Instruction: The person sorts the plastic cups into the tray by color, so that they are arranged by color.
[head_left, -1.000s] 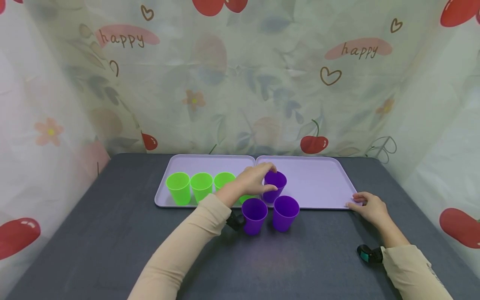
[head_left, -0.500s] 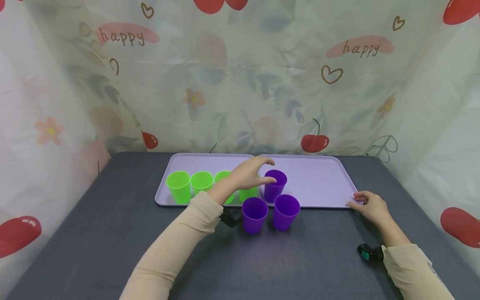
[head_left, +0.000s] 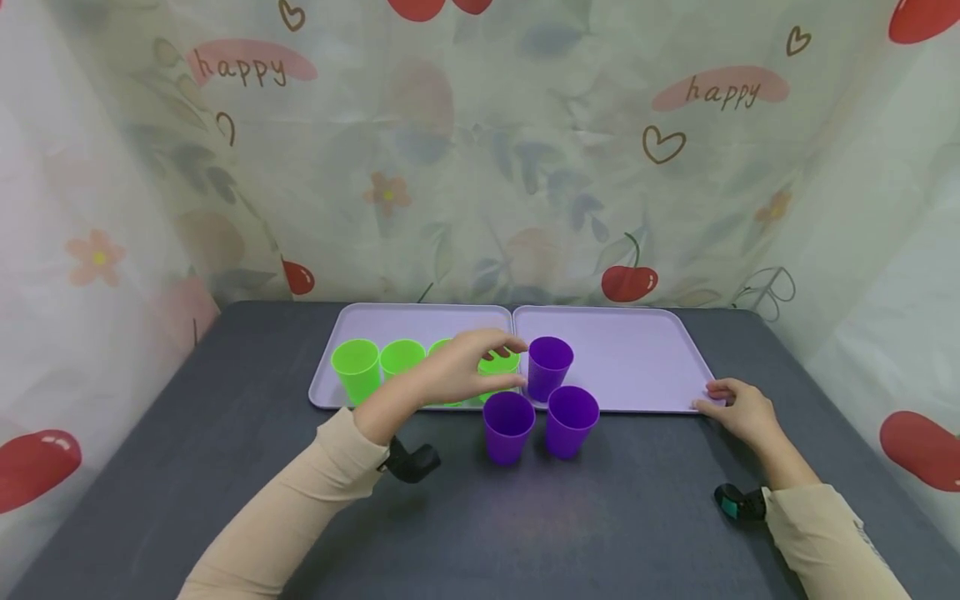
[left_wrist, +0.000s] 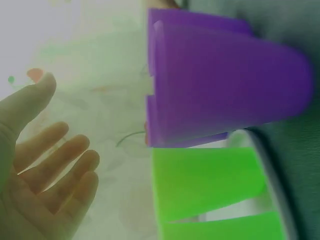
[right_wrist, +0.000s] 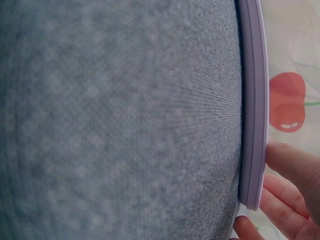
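Observation:
My left hand, fingers loosely spread and holding nothing, hovers over the green cups on the left lilac tray, partly hiding some of them. Just right of its fingertips, a purple cup stands upright at the left front of the right lilac tray. Two more purple cups, one beside the other, stand on the table before the trays. In the left wrist view the hand is apart from the cups. My right hand grips the right tray's front right corner, thumb on the rim.
The trays lie side by side at the back of the dark table. A patterned curtain hangs behind and along both sides. Each wrist carries a black camera, the left one close to the table cups.
My left hand has drawn back leftward from the purple cup on the right tray, leaving it standing there. My right hand has stayed at the tray corner.

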